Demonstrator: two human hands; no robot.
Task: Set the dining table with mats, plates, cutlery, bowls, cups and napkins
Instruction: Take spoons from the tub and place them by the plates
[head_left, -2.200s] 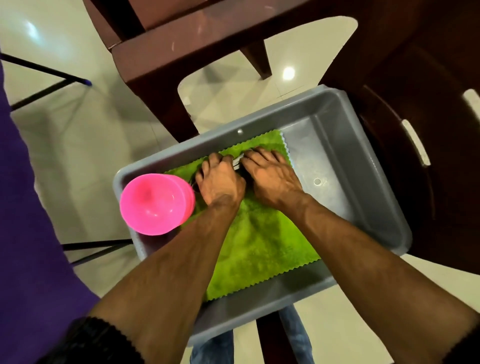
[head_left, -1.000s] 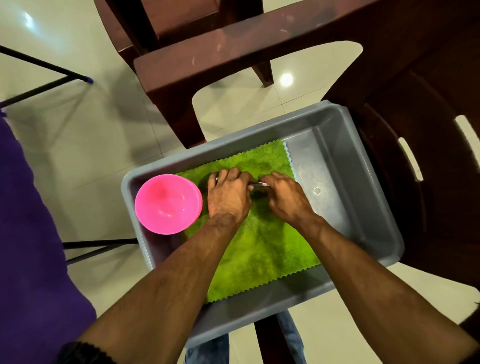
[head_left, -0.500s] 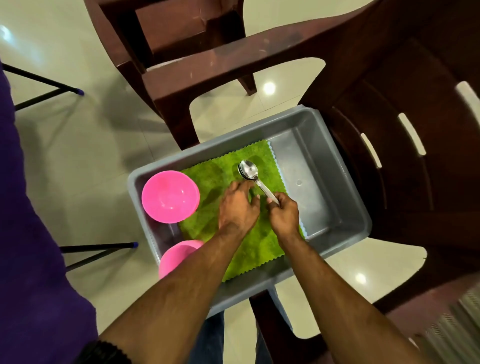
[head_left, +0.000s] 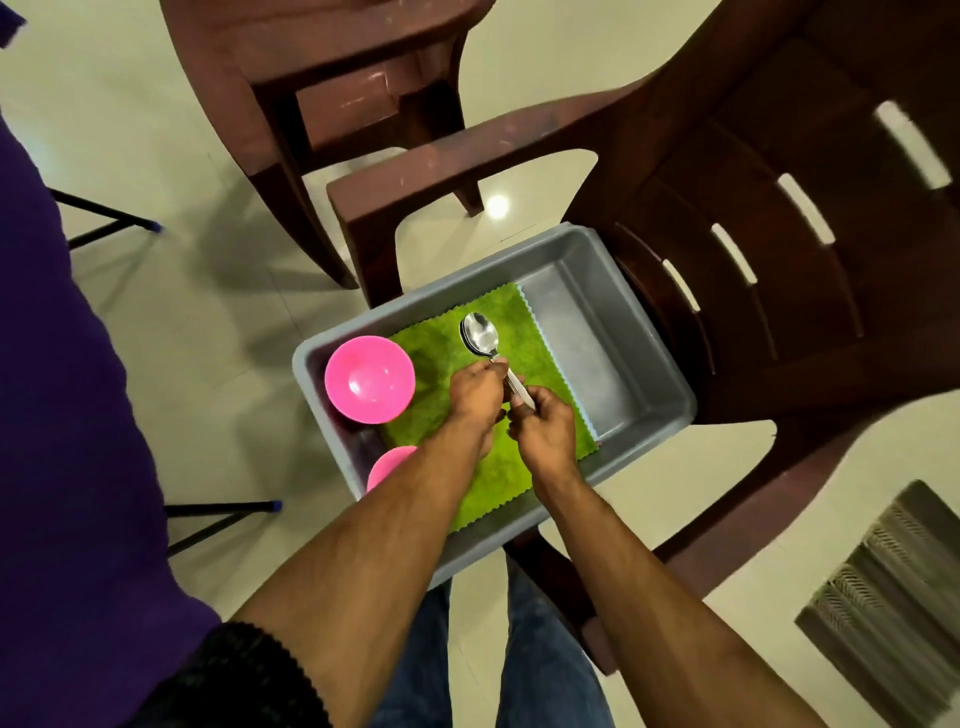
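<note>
Still at the gathering stage, judging by no table in view. Spoons (head_left: 480, 335) stacked and lifted above the green cloth (head_left: 498, 467) in the grey tub (head_left: 644, 364), handles pinched by left hand (head_left: 475, 397) and right hand (head_left: 545, 428). Two pink bowls (head_left: 369, 384) left in the tub. Brown chairs (head_left: 753, 312) crowding beyond the tub.

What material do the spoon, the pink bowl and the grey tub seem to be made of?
The spoon looks like polished metal, probably steel: its bowl mirrors the light. There may be more than one stacked. The pink bowl seems glossy plastic, with an even bright colour and a soft highlight. The grey tub looks like moulded plastic with a dull sheen, though its walls could pass for matt metal.
</note>
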